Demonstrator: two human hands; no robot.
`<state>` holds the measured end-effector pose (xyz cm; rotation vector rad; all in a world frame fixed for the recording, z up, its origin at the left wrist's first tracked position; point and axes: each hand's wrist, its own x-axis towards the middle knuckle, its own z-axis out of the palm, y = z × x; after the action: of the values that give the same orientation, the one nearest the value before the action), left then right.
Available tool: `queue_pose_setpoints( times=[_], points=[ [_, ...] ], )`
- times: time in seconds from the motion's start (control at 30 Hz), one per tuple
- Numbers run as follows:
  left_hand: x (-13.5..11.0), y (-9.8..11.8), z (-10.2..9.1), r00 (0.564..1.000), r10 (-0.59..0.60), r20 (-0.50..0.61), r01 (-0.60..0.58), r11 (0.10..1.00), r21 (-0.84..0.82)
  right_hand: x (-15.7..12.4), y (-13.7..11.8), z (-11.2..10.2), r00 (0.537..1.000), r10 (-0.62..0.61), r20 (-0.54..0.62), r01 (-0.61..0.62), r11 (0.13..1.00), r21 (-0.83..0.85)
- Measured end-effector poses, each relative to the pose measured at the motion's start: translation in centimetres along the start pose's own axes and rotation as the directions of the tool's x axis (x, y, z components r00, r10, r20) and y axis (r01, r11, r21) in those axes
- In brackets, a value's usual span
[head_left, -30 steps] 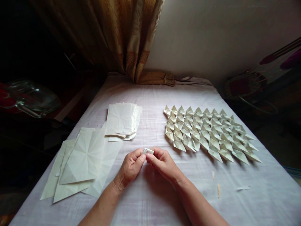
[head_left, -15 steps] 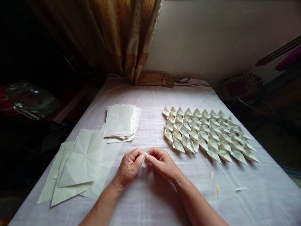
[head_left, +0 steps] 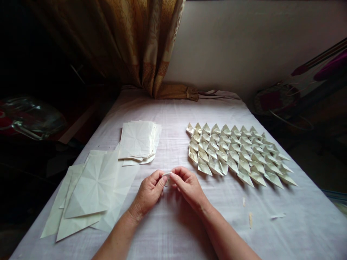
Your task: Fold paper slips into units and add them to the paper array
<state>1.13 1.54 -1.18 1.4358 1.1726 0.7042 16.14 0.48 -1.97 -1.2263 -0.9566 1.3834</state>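
Between my two hands is a small white piece of folded paper [head_left: 167,174], mostly covered by the fingers. My left hand [head_left: 149,188] pinches its left side between thumb and forefinger. On the opposite side, my right hand [head_left: 188,185] pinches it in the same way. Both hands are just above the cloth, near the middle of the table. Ahead and to the left of them lies a stack of creased paper squares [head_left: 137,139]. To the right, several folded paper boats [head_left: 233,151] stand in close rows.
Larger creased sheets [head_left: 89,187] overlap at the left of the cloth-covered table [head_left: 173,112]. Small paper scraps [head_left: 251,220] lie at the right front. A curtain [head_left: 154,47] hangs down to the back edge. A clear glass or plastic object [head_left: 32,115] sits in the dark at left.
The fingertips have shifted slightly on the paper, which now shows as a thin strip stretched between the thumbs. The camera view has moved a little.
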Motion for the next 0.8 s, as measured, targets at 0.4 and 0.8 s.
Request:
queue_pose_setpoints(
  times=[0.4, 0.8],
  points=[
    [-0.03, -0.30, 0.02, 0.998, 0.025, 0.056, -0.030, 0.995, 0.094, -0.03, 0.64, -0.15, 0.997, -0.051, -0.061, 0.051, 0.999, -0.016],
    [0.10, -0.55, -0.05, 0.997, 0.077, 0.028, -0.080, 0.985, 0.150, -0.06, 0.22, -0.10, 0.995, -0.096, -0.012, 0.095, 0.993, -0.075]
  ],
)
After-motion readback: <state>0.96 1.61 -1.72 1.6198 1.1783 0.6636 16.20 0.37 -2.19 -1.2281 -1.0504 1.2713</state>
